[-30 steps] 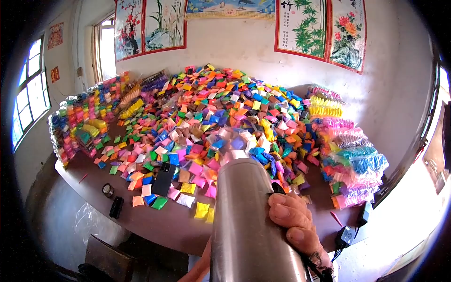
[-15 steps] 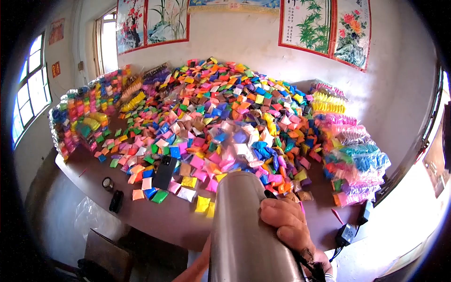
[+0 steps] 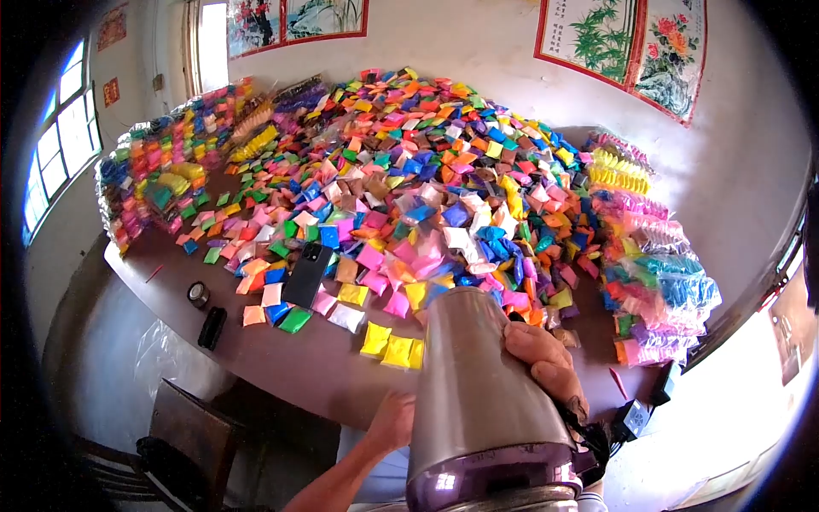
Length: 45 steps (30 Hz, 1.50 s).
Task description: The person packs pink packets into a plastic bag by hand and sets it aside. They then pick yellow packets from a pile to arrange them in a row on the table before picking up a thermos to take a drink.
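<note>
The calligraphy on the bamboo scroll (image 3: 589,34) is too small to read.

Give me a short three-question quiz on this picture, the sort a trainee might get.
1. True or false: the right hand is wrapped around the tall steel flask.
2. What lies nearest the black smartphone on the brown round table? A) a glass bowl B) small coloured packets C) a pair of scissors
3. Fill in: the left hand sits at the table's near ____, below the yellow packets.

Key: 1 true; 2 B; 3 edge.
</note>
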### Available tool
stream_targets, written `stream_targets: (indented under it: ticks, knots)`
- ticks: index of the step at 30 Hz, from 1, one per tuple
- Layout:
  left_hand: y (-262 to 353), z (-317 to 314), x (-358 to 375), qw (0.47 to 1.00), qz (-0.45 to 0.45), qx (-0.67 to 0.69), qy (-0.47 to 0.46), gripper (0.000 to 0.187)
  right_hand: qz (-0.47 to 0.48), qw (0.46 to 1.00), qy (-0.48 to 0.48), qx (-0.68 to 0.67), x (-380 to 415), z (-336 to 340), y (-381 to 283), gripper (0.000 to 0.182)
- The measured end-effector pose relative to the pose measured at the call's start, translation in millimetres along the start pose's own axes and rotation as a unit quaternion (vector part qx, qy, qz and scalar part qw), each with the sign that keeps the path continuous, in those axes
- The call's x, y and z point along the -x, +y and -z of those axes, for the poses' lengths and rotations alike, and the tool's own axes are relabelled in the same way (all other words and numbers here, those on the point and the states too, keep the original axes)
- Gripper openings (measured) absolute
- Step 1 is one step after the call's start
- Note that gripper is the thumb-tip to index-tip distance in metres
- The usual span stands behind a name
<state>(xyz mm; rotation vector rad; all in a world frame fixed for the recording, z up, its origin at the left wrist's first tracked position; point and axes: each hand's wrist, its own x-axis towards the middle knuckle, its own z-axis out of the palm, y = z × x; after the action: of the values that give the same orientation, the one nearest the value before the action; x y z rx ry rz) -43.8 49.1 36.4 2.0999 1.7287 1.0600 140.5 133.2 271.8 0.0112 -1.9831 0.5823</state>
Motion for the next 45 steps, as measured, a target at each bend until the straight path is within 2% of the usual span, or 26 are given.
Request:
stream_targets:
  ticks: [2,4,7,9,15,19,22,24,25,27,30,32,34,35,37,40,41,42,43,44,45]
  knots:
    - [-0.1,0.8,-2.6,1.0,-0.024,-0.003,0.014,0.026,-0.015,1.0,-0.002,-0.005,1.6,-1.8,-0.9,0.035]
    - [4.0,1.4,-6.0,0.995,-0.013,0.07,0.073,0.026,-0.032,0.999,-0.003,-0.011,1.6,-2.0,-2.3,0.035]
    - [2.8,-4.0,-3.8,0.994,-0.015,0.08,0.071,0.026,-0.022,1.0,-0.019,-0.006,-1.2,-1.7,-2.8,0.035]
    - [0.2,-7.4,-1.4,0.995,-0.017,0.074,0.069,0.027,0.048,0.999,0.005,-0.007,-4.7,-5.4,-2.4,0.035]
    - [-5.0,-12.4,3.0,0.995,-0.022,0.069,0.071,0.028,0.101,0.994,0.045,0.003,-7.9,-13.1,-7.1,0.041]
    - [-7.3,-15.0,4.4,0.995,-0.026,0.07,0.073,0.028,0.107,0.993,0.051,-0.018,-7.7,-13.2,-9.7,0.043]
    - [-8.0,-17.2,5.1,0.994,-0.032,0.071,0.074,0.029,0.074,0.997,0.009,-0.001,-8.9,-13.1,-14.7,0.035]
    - [-9.4,-17.3,2.4,0.994,-0.038,0.072,0.075,0.029,0.118,0.981,0.137,-0.063,-0.8,-28.4,-7.3,0.038]
    - [-9.2,-18.3,2.6,0.994,-0.041,0.073,0.075,0.029,0.12,0.981,0.138,-0.062,-0.3,-25.2,-1.9,0.038]
    - [-9.8,-21.4,2.3,0.994,-0.046,0.072,0.074,0.03,0.184,0.977,0.075,-0.075,1.0,-14.7,5.8,0.04]
    - [-22.7,-36.1,4.2,0.995,-0.046,0.055,0.067,0.029,0.179,0.978,0.098,-0.043,-4.6,-18.1,-6.6,0.04]
    - [-40.5,-51.3,10.6,0.997,-0.04,0.042,0.06,0.028,0.162,0.983,0.081,-0.025,-0.2,-11.3,-9.2,0.04]
    - [-43.6,-49.0,10.2,0.999,-0.017,-0.047,-0.01,0.027,0.145,0.987,0.064,-0.007,-0.8,-9.9,-10.5,0.04]
    - [-43.1,-49.0,12.1,0.999,-0.018,-0.048,-0.011,0.027,0.155,0.985,0.079,-0.012,-3.7,-11.6,-10.9,0.04]
    - [-2.0,-13.5,-1.1,0.993,-0.017,0.089,0.072,0.027,0.166,0.981,0.094,-0.017,-2.3,-12.1,-8.5,0.04]
    - [-1.8,-12.9,-3.0,0.99,-0.026,0.113,0.076,0.027,0.153,0.983,0.102,0.006,1.0,-12.7,-5.3,0.038]
    - [-69.8,-91.8,11.5,0.999,0.025,-0.022,0.024,0.027,0.164,0.979,0.117,-0.01,-10.1,-16.1,-13.2,0.038]
    - [-135.3,-168.1,25.1,0.981,0.06,-0.179,-0.043,0.027,0.175,0.975,0.132,-0.026,-16.4,-17.8,-17.6,0.037]
    - [-193.1,-236.4,35.9,0.939,0.074,-0.316,-0.115,0.027,0.175,0.975,0.133,-0.026,-14.3,-13.3,-16.4,0.037]
    - [-143.3,-175.8,28.4,0.981,0.048,-0.182,-0.039,0.027,0.166,0.981,0.099,-0.009,-10.0,-5.2,-13.9,0.037]
    - [-73.8,-95.2,12.7,0.999,0.0,-0.029,0.028,0.027,0.157,0.985,0.065,0.009,-7.7,-0.9,-11.7,0.036]
